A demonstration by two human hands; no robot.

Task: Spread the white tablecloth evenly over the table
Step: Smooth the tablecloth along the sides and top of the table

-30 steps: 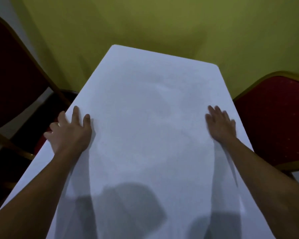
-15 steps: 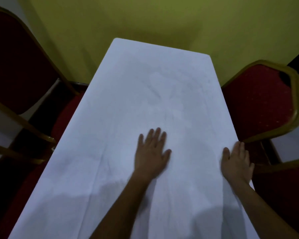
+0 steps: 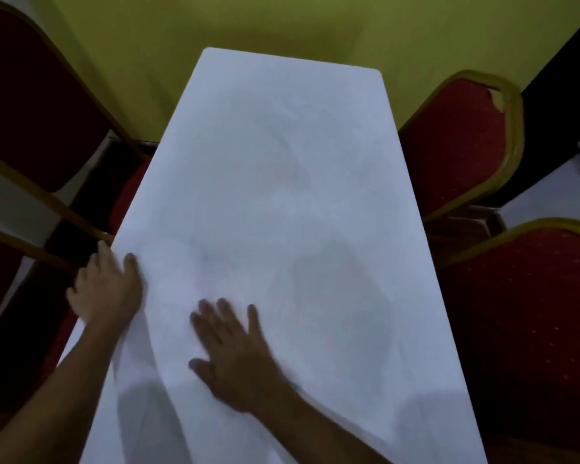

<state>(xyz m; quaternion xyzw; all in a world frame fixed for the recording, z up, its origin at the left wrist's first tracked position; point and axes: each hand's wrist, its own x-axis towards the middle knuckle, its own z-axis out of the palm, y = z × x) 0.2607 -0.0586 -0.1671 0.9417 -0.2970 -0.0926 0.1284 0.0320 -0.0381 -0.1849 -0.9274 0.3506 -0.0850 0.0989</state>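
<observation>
Fingers point(image 3: 215, 316) of the right hand point(image 3: 235, 356) lie spread flat on the white tablecloth point(image 3: 282, 195); the left hand point(image 3: 106, 289), fingers spread, presses its left edge. Covering the bench, it looks light, limp, likely slippery; best tugged at the edges.

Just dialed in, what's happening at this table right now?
A person is smoothing a white tablecloth over a long table. The left hand is at the cloth's left edge, with its fingers over the side. The right hand lies flat, fingers spread, on the cloth's near middle. The cloth covers the top to the far end, with faint wrinkles near the hands. Red chairs stand along both sides.
</observation>
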